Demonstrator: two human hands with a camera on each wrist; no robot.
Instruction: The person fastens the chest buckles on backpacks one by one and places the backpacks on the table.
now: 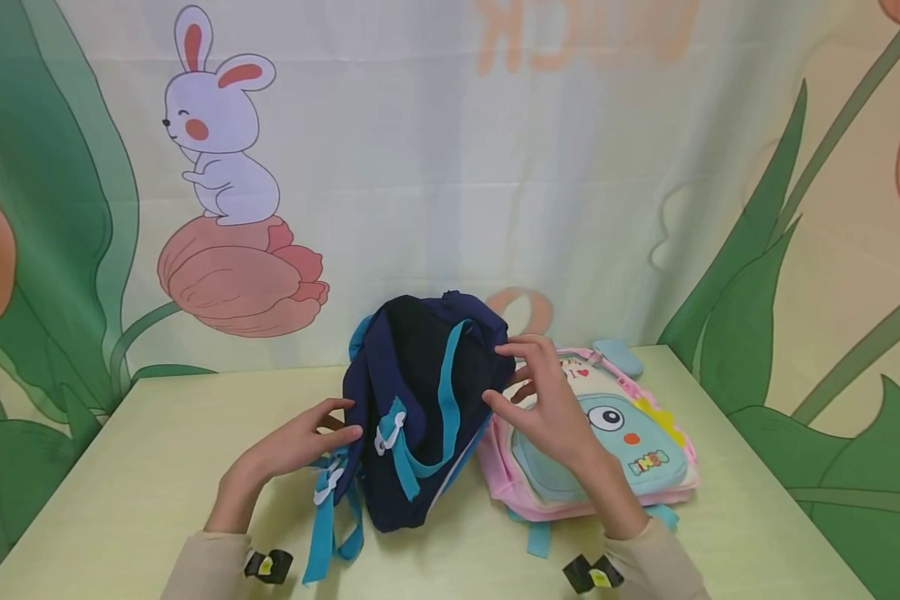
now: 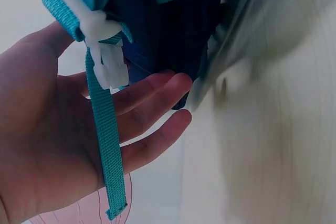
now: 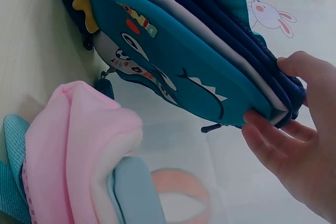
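A navy backpack (image 1: 420,417) with turquoise straps stands tilted on the table between my two hands, its black back panel and shoulder straps toward me. My left hand (image 1: 292,442) holds its left edge by a shoulder strap, thumb in front. In the left wrist view, a white buckle (image 2: 107,56) and a loose turquoise strap (image 2: 107,140) hang across the palm. My right hand (image 1: 551,404) grips the upper right edge. The right wrist view shows that thumb and fingers around a corner, beside the turquoise cartoon front panel (image 3: 157,61) with eyes and teeth.
A pink and white backpack (image 1: 600,450) with a light blue cartoon pocket lies to the right, partly behind my right hand. Both bags rest on a pale yellow-green table (image 1: 217,417). A printed curtain (image 1: 420,167) with a rabbit and tulips hangs behind.
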